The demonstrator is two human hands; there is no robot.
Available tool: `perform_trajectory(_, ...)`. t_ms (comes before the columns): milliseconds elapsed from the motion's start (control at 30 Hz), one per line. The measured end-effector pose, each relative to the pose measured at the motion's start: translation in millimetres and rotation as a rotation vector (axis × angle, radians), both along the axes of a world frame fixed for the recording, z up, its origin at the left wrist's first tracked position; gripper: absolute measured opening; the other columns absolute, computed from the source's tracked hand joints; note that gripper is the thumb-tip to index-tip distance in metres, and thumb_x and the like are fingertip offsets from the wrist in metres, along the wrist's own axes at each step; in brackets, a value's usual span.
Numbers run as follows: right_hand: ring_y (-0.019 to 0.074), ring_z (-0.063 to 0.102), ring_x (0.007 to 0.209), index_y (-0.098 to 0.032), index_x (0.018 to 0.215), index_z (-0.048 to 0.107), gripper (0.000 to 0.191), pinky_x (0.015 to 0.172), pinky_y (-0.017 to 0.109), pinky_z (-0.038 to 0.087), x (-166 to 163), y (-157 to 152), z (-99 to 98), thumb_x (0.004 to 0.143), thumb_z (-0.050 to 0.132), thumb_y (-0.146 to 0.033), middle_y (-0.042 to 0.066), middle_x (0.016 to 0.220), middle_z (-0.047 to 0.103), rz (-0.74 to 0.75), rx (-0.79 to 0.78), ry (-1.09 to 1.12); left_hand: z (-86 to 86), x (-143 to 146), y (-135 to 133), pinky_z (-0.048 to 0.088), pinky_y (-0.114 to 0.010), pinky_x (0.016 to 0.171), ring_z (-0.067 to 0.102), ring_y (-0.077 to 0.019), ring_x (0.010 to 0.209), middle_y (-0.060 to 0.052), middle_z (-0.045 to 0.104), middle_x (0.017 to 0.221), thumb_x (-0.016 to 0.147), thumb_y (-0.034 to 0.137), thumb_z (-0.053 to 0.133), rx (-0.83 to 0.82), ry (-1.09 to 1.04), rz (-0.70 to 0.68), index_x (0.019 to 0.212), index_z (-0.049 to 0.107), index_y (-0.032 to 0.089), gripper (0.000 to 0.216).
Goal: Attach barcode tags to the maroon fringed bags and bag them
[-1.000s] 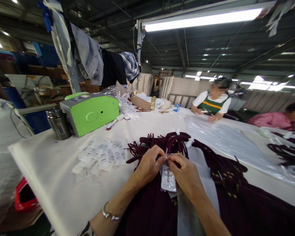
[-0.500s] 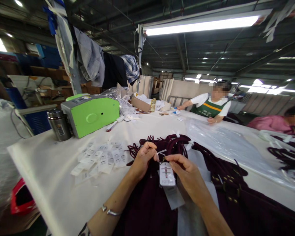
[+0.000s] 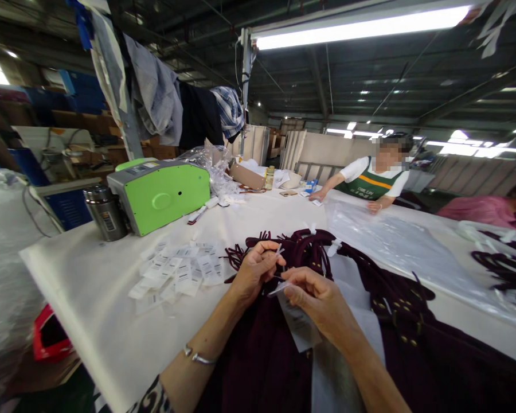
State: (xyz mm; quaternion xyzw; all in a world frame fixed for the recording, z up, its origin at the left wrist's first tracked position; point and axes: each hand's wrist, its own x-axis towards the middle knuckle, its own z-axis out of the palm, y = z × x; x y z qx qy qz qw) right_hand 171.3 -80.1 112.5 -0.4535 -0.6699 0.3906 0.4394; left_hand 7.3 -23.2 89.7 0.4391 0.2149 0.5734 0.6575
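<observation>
My left hand [image 3: 253, 272] is pinched shut on a thin white plastic tag fastener above a pile of dark maroon garments [image 3: 382, 321]. My right hand [image 3: 316, 298] is closed on a white hang tag [image 3: 298, 327], which hangs under its fingers over the maroon cloth. The two hands sit close together, a few centimetres apart. A scatter of small white printed labels [image 3: 176, 272] lies on the white table [image 3: 90, 298] just left of my left hand.
A green and grey machine [image 3: 161, 195] and a steel flask [image 3: 103, 212] stand at the table's back left. A clear plastic sheet [image 3: 395, 246] lies to the right. Two other people work at the far side and right. Clothes hang from a post behind.
My hands have drawn slightly apart, the left pulling the fastener up and left. The hang tag has turned and dropped beneath my right hand. The far person reached an arm out over the table.
</observation>
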Motion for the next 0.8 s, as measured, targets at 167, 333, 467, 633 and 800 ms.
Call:
perform_trajectory(167, 0.0097, 0.041, 0.056, -0.017, 0.072, 0.063, 0.035, 0.051, 0.022, 0.030, -2.5, -2.3, 4.7, 0.082, 0.067, -0.050, -0.004, 0.060, 0.050, -0.114, -0.014, -0.032, 5.9, 2.9, -5.3, 0.020, -0.016, 0.044, 0.033, -0.0017, 0.046, -0.003, 0.070, 0.083, 0.083, 0.036, 0.072, 0.015, 0.041, 0.038, 0.108, 0.056, 0.016, 0.036)
perform_trajectory(333, 0.0098, 0.040, 0.053, -0.017, 0.064, 0.059, 0.035, 0.050, 0.023, 0.029, -6.3, 0.1, 7.7, 0.081, 0.065, -0.047, -0.004, 0.055, 0.048, -0.207, 0.013, -0.119, 4.1, 10.0, -17.1, 0.038, -0.017, 0.052, 0.052, -0.0064, 0.055, -0.003, 0.071, 0.081, 0.086, 0.032, 0.069, 0.179, 0.213, 0.190, 0.104, 0.060, 0.018, 0.025)
perform_trajectory(467, 0.0113, 0.046, 0.056, -0.018, 0.058, 0.057, 0.030, 0.054, 0.023, 0.034, -6.9, 0.6, 8.3, 0.078, 0.062, -0.039, -0.003, 0.056, 0.051, -0.238, 0.058, -0.176, 4.9, 9.6, -24.5, 0.052, -0.024, 0.071, 0.067, -0.0138, 0.078, -0.004, 0.072, 0.086, 0.093, 0.019, 0.057, 0.738, 0.559, 0.421, 0.100, 0.068, 0.020, 0.012)
perform_trajectory(633, 0.0117, 0.051, 0.052, -0.019, 0.094, 0.069, 0.027, 0.051, 0.023, 0.040, -4.5, 2.1, 5.6, 0.070, 0.058, -0.024, -0.004, 0.064, 0.060, -0.237, -0.029, -0.058, 11.3, 2.7, -22.7, 0.051, -0.026, 0.068, 0.065, -0.0134, 0.074, -0.006, 0.074, 0.093, 0.093, 0.013, 0.055, 1.337, 0.793, 0.559, 0.113, 0.067, 0.021, 0.025)
perform_trajectory(800, 0.0094, 0.048, 0.048, -0.017, 0.082, 0.073, 0.019, 0.046, 0.021, 0.038, -4.9, 1.8, 5.6, 0.073, 0.057, -0.025, -0.003, 0.063, 0.061, -0.145, -0.068, 0.035, 10.1, -0.9, -21.0, 0.051, -0.029, 0.067, 0.065, -0.0159, 0.073, -0.006, 0.075, 0.097, 0.092, 0.011, 0.056, 1.358, 0.930, 0.505, 0.129, 0.061, 0.027, 0.041)
